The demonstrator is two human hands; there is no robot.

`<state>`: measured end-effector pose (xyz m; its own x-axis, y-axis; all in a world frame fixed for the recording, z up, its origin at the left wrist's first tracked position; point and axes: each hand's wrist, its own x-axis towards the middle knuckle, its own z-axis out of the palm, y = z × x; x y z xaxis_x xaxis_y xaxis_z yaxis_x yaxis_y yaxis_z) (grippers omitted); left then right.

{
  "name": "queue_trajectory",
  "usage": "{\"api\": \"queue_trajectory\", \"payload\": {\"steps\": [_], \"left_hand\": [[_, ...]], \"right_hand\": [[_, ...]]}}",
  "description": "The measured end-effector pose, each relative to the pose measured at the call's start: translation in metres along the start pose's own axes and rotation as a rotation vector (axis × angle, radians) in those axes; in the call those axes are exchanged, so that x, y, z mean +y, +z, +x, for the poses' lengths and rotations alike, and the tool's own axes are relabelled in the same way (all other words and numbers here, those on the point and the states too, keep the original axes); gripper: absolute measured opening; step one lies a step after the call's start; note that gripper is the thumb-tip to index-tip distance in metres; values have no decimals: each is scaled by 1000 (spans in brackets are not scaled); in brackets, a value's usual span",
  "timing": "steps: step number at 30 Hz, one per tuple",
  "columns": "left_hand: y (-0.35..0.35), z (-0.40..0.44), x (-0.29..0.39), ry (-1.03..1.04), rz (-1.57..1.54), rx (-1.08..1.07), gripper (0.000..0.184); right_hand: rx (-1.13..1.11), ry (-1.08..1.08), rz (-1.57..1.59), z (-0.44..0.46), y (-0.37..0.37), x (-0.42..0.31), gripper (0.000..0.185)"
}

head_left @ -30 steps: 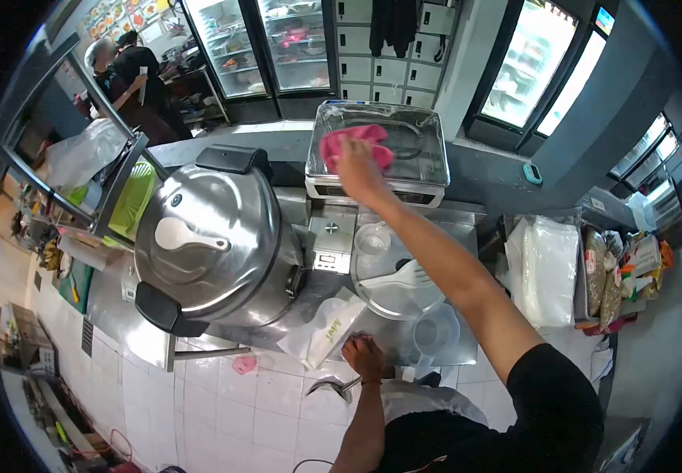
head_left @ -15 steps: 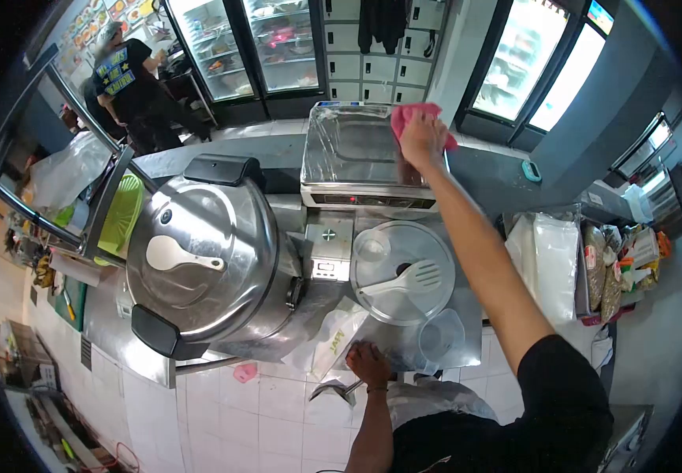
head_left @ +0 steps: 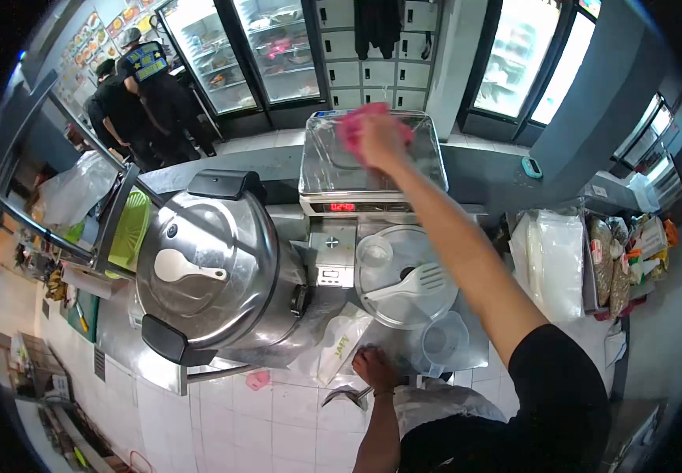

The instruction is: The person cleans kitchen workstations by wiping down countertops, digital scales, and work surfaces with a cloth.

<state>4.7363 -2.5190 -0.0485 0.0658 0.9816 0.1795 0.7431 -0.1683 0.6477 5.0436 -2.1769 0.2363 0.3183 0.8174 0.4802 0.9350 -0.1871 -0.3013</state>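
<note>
My right hand [head_left: 382, 143] is closed on a pink cloth [head_left: 350, 131], pressing it to the top of a weighing scale [head_left: 321, 169] wrapped in clear film. A red number glows on the scale's front display. By the counter's front edge, my left hand [head_left: 374, 369] rests with its fingers down on the steel, holding nothing that I can see. Beside it lies a white plastic packet [head_left: 341, 347] with green lettering. A clear measuring jug [head_left: 445, 340] stands to its right. Behind, a white slotted spoon [head_left: 412, 282] lies on a round translucent lid [head_left: 404, 315].
Left of the scale stands a large steel rice cooker [head_left: 207, 292] with a white rice paddle [head_left: 183, 266] on its lid. A small steel box with a display [head_left: 331, 256] sits between. Plastic bags [head_left: 554, 260] fill the right side. Two co-workers [head_left: 147, 87] stand back left.
My right hand has swept the pink cloth leftward across the scale top. The red display digits now show. A second co-worker is more visible at back left. My left hand stays by the edge.
</note>
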Motion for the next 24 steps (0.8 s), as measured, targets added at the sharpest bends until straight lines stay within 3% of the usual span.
{"api": "queue_trajectory", "payload": {"steps": [1,3,8,12,14,16,17,19,21,23,24], "left_hand": [[-3,2,7,-17,-12,4,23],[-5,3,9,-18,-18,28,24],[5,5,2,-28,23,65,24],[5,8,3,-23,54,40,26],[2,4,3,-13,62,-6,26],[1,3,2,-3,53,-32,28],[2,4,1,2,44,-35,30],[7,1,-3,11,55,-26,31],[5,0,0,17,50,24,31],[2,3,4,32,39,17,29],[-2,3,5,47,31,12,27]], "right_hand": [[-17,159,-100,6,4,21,31],[242,401,-239,-7,-2,29,35],[360,519,-238,1,14,-5,37],[0,72,-37,19,38,-66,36],[142,-235,156,15,83,-75,36],[33,-408,117,1,86,-83,34],[30,-398,105,-5,81,-76,34],[41,-575,208,-16,68,-55,36],[32,-488,228,-14,44,-19,40],[18,-169,67,-22,2,14,39],[138,-34,10,-32,1,36,39]]}}
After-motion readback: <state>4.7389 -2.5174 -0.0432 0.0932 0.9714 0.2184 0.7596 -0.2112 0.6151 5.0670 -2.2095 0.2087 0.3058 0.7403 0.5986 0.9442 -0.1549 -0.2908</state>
